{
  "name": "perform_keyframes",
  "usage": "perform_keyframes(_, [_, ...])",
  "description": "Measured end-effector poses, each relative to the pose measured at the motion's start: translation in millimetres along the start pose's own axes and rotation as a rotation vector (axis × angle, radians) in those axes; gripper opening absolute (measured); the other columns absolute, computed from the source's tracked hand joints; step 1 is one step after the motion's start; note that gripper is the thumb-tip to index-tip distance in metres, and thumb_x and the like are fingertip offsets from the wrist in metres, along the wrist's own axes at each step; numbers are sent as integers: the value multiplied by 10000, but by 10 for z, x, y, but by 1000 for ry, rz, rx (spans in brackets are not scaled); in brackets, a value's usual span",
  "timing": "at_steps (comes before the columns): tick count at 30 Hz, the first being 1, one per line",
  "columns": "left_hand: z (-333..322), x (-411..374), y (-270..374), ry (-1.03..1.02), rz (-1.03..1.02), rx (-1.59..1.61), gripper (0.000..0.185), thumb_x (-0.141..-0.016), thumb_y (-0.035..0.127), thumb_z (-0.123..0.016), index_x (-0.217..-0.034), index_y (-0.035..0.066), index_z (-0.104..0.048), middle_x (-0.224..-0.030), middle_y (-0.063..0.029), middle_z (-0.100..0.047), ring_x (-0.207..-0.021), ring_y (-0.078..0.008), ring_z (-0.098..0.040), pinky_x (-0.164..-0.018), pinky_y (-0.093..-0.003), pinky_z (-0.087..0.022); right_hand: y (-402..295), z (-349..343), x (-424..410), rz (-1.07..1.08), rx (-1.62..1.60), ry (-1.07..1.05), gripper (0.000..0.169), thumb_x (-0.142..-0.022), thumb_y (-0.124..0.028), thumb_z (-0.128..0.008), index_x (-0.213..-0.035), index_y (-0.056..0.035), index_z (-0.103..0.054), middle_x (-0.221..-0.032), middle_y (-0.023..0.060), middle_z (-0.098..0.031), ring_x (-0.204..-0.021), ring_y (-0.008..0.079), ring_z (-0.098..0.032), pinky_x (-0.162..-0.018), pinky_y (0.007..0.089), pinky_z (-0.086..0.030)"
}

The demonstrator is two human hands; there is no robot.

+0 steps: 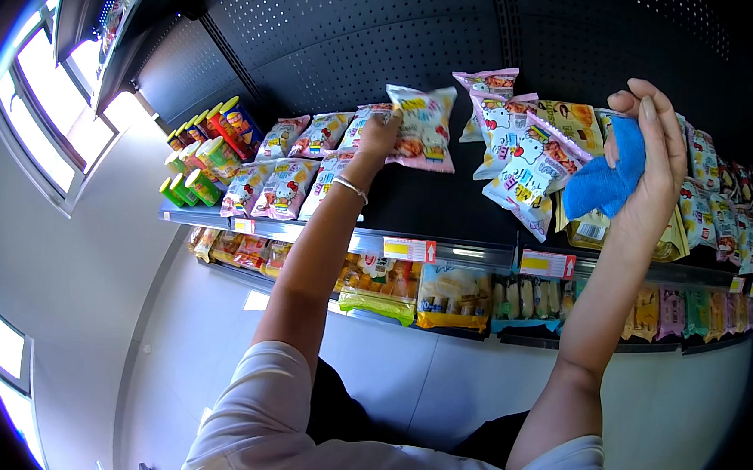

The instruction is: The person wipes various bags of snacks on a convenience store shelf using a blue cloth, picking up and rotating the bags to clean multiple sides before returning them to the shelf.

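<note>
My left hand (381,132) grips the left edge of a white and pink snack bag (424,129) above the dark metal shelf (430,206). A blue cloth (607,171) is held in my right hand (653,148), between the palm and bent fingers. Just left of the cloth lies a loose heap of similar snack bags (524,153), some overlapping. Behind and below the cloth are gold-coloured bags (567,125), partly hidden by the heap and my hand. More cartoon-printed bags (285,187) lie in rows to the left of my left arm.
Tubs of snacks with coloured lids (219,157) lie stacked at the shelf's left end. A perforated black back panel (362,47) rises behind. Price tags (409,250) line the front edge, above a lower shelf of packaged food (455,295). More bags (701,209) stand at the right.
</note>
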State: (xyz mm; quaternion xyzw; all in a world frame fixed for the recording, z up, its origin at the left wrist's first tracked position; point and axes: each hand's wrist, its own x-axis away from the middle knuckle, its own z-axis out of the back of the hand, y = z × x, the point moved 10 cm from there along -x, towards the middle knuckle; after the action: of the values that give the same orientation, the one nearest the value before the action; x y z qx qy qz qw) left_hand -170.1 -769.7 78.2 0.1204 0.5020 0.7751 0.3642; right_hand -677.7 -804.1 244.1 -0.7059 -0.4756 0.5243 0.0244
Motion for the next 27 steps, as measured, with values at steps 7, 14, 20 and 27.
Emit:
perform_keyframes(7, [-809,991,924,17,-736,-701,797,-889,496,-634,-1520,119,-328,-1553,-275,-252,-1427,-454,-268,-1137,-586,-254,-38,327,-46,19,68,30,231,-976,-180,-567,-1094,-29,-696,-872,72,-708,-799,92,-666,-643,184,-513])
perform_keyframes(14, [-1040,1000,696,-19,-574,-907,711,-903,529,-606,-1513,254,-368,-1573,-233,-242,-1432,-458,-252,-1106,-622,-259,-65,256,-9,31,103,20,231,-978,-188,-562,-1074,-23,-692,-854,65,-692,-812,102,-654,-715,206,-514])
perform_keyframes(20, [-1151,903,756,-17,-524,-891,669,-915,501,-595,-1495,240,-389,-1555,-239,-271,-1409,-465,-285,-1085,-628,-284,-122,229,-14,57,114,-10,232,-979,-191,-561,-1074,-23,-689,-852,63,-686,-801,100,-642,-741,206,-506])
perform_keyframes(27, [-1084,979,977,63,-577,-793,596,-919,426,-611,-1441,176,-470,-1511,-255,-333,-1382,-464,-328,-1091,-599,-296,-257,273,-12,108,69,-5,219,-985,-155,-549,-1089,-16,-683,-851,65,-678,-814,105,-642,-765,224,-523])
